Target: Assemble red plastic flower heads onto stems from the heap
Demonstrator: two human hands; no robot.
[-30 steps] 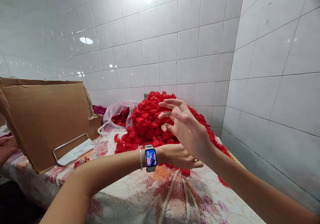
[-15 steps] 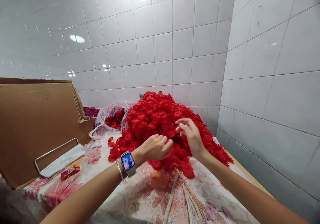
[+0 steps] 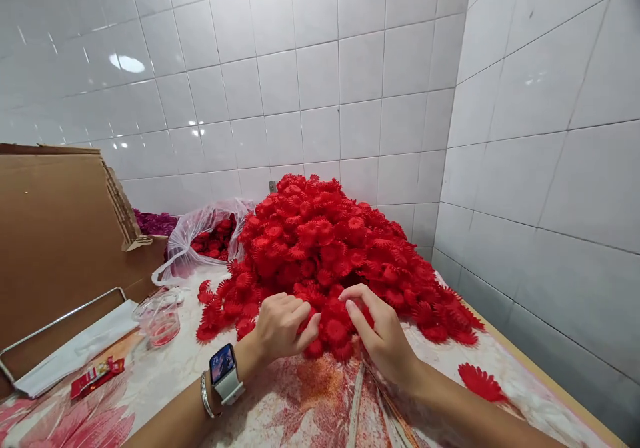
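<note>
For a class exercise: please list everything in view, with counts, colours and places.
Frilly artificial flower heads: many, red, heaped centre, loose right
Translucent plastic bag: one, whitish, left of heap
Ruffled pile: one, purple, back left
Large cardboard piece: one, brown, left
Plastic cups: count unclear, clear, left
Wire frame: one, silver metal, left
Flat sheet: one, white, beside frame
Shiny packet: one, mostly red, left
Long strips: several, mostly pale, front centre
Floral tablecloth: one, white-pink, underneath
Tiled walls: two, whitish, behind, right
Rectangular smartwatch: one, pale strap, left wrist
Metal bracelet: one, silver, left wrist
Left hand, right hand: one each, bare, heap's front
</note>
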